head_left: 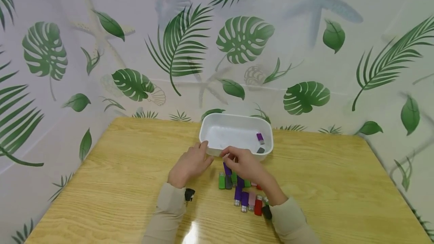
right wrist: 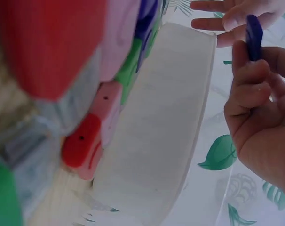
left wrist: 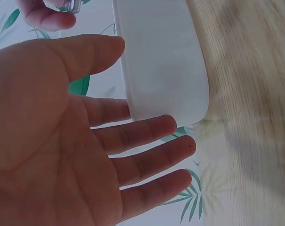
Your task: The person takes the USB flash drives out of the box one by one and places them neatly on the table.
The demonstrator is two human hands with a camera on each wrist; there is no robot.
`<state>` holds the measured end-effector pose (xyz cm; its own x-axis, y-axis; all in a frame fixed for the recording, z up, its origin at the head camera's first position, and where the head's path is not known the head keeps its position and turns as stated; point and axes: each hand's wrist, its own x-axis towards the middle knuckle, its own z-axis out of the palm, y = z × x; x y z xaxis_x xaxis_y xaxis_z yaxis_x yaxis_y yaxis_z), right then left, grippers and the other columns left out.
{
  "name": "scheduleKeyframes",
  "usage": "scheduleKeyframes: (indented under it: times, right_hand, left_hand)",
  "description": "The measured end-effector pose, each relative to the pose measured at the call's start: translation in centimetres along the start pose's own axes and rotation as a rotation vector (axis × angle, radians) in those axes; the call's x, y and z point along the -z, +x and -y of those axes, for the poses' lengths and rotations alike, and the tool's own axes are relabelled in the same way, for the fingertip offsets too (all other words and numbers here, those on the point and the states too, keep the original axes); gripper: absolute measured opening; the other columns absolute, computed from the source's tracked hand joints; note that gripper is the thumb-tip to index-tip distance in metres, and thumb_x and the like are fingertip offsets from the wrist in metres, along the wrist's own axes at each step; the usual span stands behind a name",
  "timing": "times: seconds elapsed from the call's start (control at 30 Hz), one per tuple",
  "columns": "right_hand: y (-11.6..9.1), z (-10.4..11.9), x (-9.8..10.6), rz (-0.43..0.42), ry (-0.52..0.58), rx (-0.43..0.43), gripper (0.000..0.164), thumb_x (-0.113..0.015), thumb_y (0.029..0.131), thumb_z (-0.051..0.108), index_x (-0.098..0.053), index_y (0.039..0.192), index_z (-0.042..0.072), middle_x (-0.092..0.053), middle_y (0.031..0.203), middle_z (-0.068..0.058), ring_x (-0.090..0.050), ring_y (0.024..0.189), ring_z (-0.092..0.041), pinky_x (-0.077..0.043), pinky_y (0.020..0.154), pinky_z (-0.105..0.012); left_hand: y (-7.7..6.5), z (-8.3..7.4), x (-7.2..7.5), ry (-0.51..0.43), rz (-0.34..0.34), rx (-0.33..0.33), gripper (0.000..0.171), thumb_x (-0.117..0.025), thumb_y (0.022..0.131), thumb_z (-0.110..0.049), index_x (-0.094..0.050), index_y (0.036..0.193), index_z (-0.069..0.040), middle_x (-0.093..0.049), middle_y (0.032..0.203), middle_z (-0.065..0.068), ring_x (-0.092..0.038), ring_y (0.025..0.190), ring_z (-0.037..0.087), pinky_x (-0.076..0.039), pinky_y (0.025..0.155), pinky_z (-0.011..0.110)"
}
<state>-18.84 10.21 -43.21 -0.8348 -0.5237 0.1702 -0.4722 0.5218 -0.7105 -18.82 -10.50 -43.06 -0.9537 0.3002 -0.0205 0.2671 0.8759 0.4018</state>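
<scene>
My right hand (head_left: 249,166) pinches a purple USB flash drive (right wrist: 253,37) between thumb and fingers, in front of a white plastic bin (head_left: 217,153). Its clear-capped plug end (left wrist: 74,5) shows in the left wrist view. My left hand (head_left: 191,163) has its fingers extended at the bin's front left corner and holds nothing; whether it touches the rim I cannot tell. Inside the bin lie a purple flash drive (head_left: 260,138) and a dark grey one (head_left: 260,150). Several more drives lie on the table under and near my right forearm, among them a green one (head_left: 222,180) and a red one (head_left: 258,205).
The wooden table (head_left: 322,183) reaches back to a leaf-patterned cloth (head_left: 190,48) behind the bin. A small black item (head_left: 189,194) shows at my left sleeve cuff. Purple (head_left: 245,200) and pink (head_left: 251,200) drives lie close together near my right sleeve.
</scene>
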Motion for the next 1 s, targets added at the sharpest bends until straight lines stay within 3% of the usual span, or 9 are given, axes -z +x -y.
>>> scheduleKeyframes:
  times: [0.13,0.27,0.43,0.67,0.83,1.0]
  right_hand:
    - [-0.5,0.6,0.0,0.096,-0.098,0.089,0.020,-0.056,0.098,0.007,-0.073,0.108,0.007,-0.069,0.089,0.001,-0.051,0.064,-0.005,-0.046,0.059,-0.022]
    - [-0.8,1.4,0.3,0.124,-0.153,0.141,0.019,-0.057,0.098,0.005,-0.075,0.103,0.006,-0.072,0.094,-0.004,-0.051,0.064,-0.003,-0.047,0.063,-0.022]
    - [-1.4,2.3,0.4,0.181,-0.157,0.100,0.014,-0.060,0.095,0.004,-0.072,0.101,0.007,-0.071,0.091,-0.002,-0.055,0.070,-0.005,-0.049,0.066,-0.023]
    - [-1.6,2.7,-0.6,0.285,-0.235,0.009,0.015,-0.067,0.092,0.011,-0.071,0.106,0.009,-0.068,0.091,0.005,-0.057,0.072,-0.004,-0.050,0.069,-0.026]
    - [-1.0,2.7,-1.6,0.369,-0.301,0.027,0.017,-0.067,0.093,0.012,-0.070,0.109,0.010,-0.070,0.100,0.001,-0.058,0.078,-0.005,-0.051,0.073,-0.027]
    - [-0.6,2.6,-2.7,0.464,-0.389,0.047,0.016,-0.067,0.092,0.013,-0.069,0.107,0.009,-0.067,0.096,0.001,-0.052,0.068,-0.004,-0.048,0.065,-0.023]
  left_hand:
    - [0.0,-0.1,0.1,-0.013,0.007,0.001,0.057,-0.053,0.103,-0.030,-0.037,0.147,0.003,-0.052,0.136,0.025,-0.060,0.114,0.041,-0.053,0.088,0.050]
    - [0.0,-0.1,0.2,-0.022,0.005,0.003,0.057,-0.052,0.103,-0.030,-0.037,0.147,0.003,-0.052,0.137,0.024,-0.058,0.116,0.042,-0.052,0.090,0.051]
    - [0.0,-0.2,0.2,-0.027,0.003,0.003,0.054,-0.053,0.102,-0.029,-0.039,0.144,0.001,-0.055,0.132,0.023,-0.060,0.112,0.041,-0.053,0.086,0.051]
    - [-0.2,-0.2,0.3,-0.032,0.026,0.019,0.058,-0.052,0.103,-0.031,-0.035,0.148,0.002,-0.049,0.140,0.024,-0.055,0.121,0.043,-0.050,0.094,0.052]
    - [-0.1,-0.1,0.5,-0.040,0.040,0.027,0.059,-0.051,0.103,-0.031,-0.034,0.149,0.001,-0.047,0.143,0.024,-0.051,0.126,0.042,-0.048,0.097,0.052]
    - [0.0,-0.1,0.5,-0.055,0.052,0.037,0.059,-0.050,0.103,-0.030,-0.034,0.150,0.001,-0.046,0.143,0.024,-0.052,0.124,0.042,-0.048,0.097,0.052]
